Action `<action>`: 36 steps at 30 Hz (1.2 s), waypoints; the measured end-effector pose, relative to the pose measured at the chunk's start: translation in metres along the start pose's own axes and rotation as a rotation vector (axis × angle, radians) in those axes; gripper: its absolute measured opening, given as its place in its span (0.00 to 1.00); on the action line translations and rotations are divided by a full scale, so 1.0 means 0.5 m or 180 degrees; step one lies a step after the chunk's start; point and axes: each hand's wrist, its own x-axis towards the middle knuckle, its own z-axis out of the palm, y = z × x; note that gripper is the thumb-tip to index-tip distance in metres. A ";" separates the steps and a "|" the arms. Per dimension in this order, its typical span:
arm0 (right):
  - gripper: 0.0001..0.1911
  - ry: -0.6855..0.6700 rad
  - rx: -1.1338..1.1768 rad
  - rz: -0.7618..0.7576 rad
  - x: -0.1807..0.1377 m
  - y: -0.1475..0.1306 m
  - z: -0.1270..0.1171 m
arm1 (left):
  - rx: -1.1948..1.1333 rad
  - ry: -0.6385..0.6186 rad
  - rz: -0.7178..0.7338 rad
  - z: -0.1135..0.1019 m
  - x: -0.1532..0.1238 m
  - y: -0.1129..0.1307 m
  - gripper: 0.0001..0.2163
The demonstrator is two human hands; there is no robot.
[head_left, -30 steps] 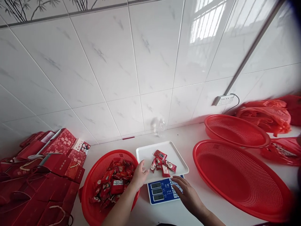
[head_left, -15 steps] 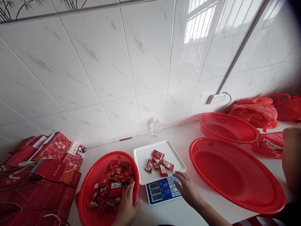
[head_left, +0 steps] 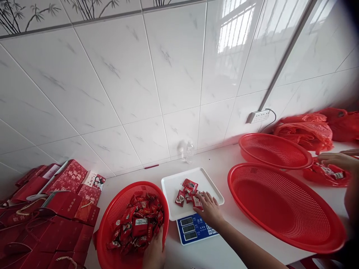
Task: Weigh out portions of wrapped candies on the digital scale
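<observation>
A white tray (head_left: 174,183) sits on a blue scale (head_left: 193,229) and carries several red-wrapped candies (head_left: 187,190). My right hand (head_left: 209,208) lies over the candies at the tray's near right, fingers curled onto them. My left hand (head_left: 154,254) rests at the near rim of a small red basket (head_left: 112,213) full of the same red candies (head_left: 137,224), fingers closed against the rim.
Two large red mesh baskets (head_left: 286,209) (head_left: 275,151) stand to the right. Red gift boxes (head_left: 47,209) pile at the left. Another person's hand (head_left: 335,160) touches red bags (head_left: 325,173) at the far right. A clear glass (head_left: 190,152) and a power strip (head_left: 258,116) are by the tiled wall.
My right hand moved from the scale's keypad up onto the candies on the tray. My left hand slid from the tray edge down to the basket's near rim. Another person's hand came in at right.
</observation>
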 end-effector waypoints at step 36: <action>0.19 0.0268 0.0241 -0.0315 0.042 0.004 -0.021 | 0.0175 -0.0082 0.0014 0.014 0.026 -0.016 0.33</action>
